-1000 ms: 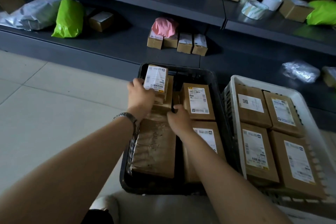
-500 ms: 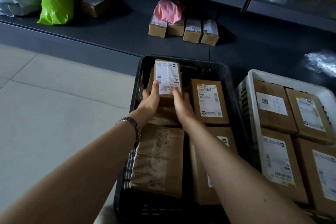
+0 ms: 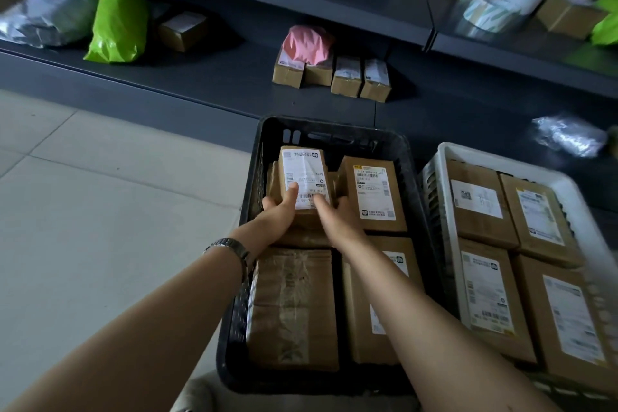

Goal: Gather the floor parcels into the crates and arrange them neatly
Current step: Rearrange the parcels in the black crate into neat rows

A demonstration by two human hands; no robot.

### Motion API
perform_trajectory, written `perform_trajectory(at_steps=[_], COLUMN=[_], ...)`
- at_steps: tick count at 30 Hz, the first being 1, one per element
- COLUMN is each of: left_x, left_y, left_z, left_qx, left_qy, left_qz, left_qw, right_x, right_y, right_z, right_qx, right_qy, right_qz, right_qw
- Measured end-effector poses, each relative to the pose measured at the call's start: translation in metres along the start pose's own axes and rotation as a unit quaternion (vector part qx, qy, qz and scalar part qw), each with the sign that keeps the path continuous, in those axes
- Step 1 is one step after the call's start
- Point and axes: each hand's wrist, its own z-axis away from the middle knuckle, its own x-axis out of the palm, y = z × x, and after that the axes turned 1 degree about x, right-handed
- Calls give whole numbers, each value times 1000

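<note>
A small cardboard parcel [image 3: 302,167] with a white label lies on top of other boxes at the far left of the black crate [image 3: 334,130]. My left hand [image 3: 279,211] grips its near left side, thumb on the label. My right hand [image 3: 334,212] grips its near right side, a finger lying on the label. The black crate also holds a labelled box [image 3: 373,194] at the far right, a taped box [image 3: 292,308] at the near left and another box [image 3: 378,304] partly under my right forearm. A white crate [image 3: 448,157] to the right holds several labelled boxes.
Dark shelving runs along the back. Its lowest shelf carries a green bag [image 3: 117,23], a grey bag [image 3: 50,15], a pink bag [image 3: 307,43] on a row of small boxes [image 3: 346,78], and a clear bag [image 3: 568,135]. Pale floor tiles [image 3: 117,211] lie to the left.
My right hand came off the lower boxes and joined the left on the small labelled parcel. Both hands now hold it flat and square on the stack.
</note>
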Motion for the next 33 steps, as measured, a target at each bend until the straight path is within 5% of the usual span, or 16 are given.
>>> perform_trajectory(at_steps=[3,8,11,17,28,31,33], left_x=[-3,-5,-4,7,13,19,20], left_y=[9,16,8,-4,-13,-17,-16], left_z=[0,-14,-27,-44,-61,-57,-55], left_qx=[71,120,152,160,158,164,169], left_qy=[37,14,37,0,4,22,23], left_qz=[20,107,16,-52,59,63,77], left_qw=[997,987,988,986,986,984,982], right_x=[2,7,-6,-7,-23,-24,-21], right_y=[-9,-28,-51,-84,-98,-93,-90], right_z=[-5,-24,-54,-103,-140,-136,-133], right_qx=[-69,-66,-119,-143,-211,-220,-294], right_qy=[80,61,101,-29,-147,-134,-75], right_qz=[70,157,214,440,439,457,506], right_qw=[992,984,964,886,861,851,807])
